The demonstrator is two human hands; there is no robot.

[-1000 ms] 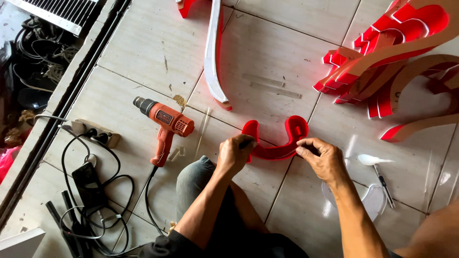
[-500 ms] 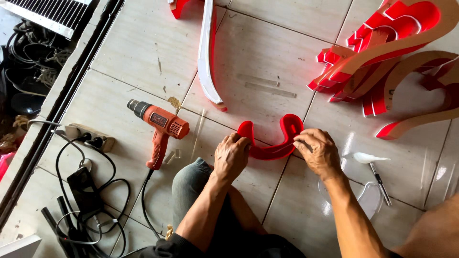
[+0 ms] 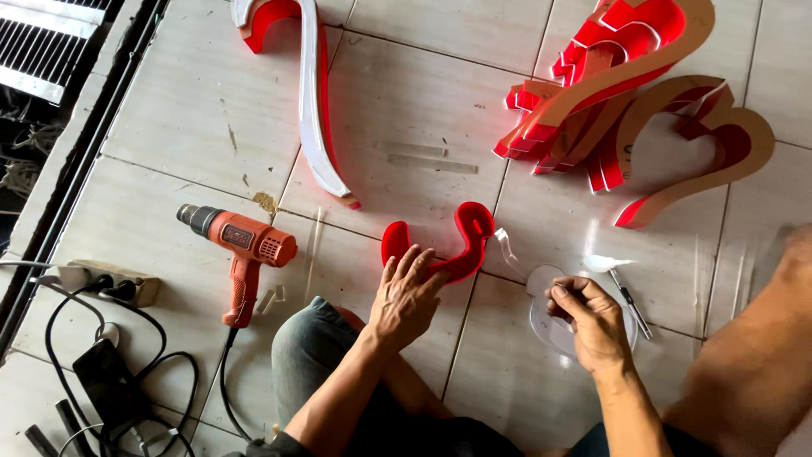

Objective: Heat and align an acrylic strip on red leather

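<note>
Floor (image 3: 152, 127) of big pale tiles fills the view. Far on the right lies a pile of red sign shapes (image 3: 609, 93) with tan edges, stacked on each other. One is a big loop shape (image 3: 719, 152), red inside and tan on top, at the right of the pile. Far on the left lies a long curved strip (image 3: 315, 110), white on one side and red on the other, with a red hook at its far end.

Near the left is an orange heat gun (image 3: 245, 250) lying on the floor, its grey nose pointing left. Left of it are a power strip (image 3: 101, 283) and black cords (image 3: 127, 372).

In the middle lies a small red curved piece (image 3: 461, 245), shaped like a hook. The left hand (image 3: 404, 296) rests flat on its near part, fingers (image 3: 414, 267) spread and open, pressing down and not gripping.

To the right, the right hand (image 3: 592, 317) is on a clear round sheet (image 3: 545, 326) lying on the floor. Its fingers are curled, and seem to pinch the sheet's edge, but I cannot tell for sure. Just right of that hand lies a small knife (image 3: 630, 300) with a dark handle, next to a small white scrap (image 3: 605, 262).
</note>
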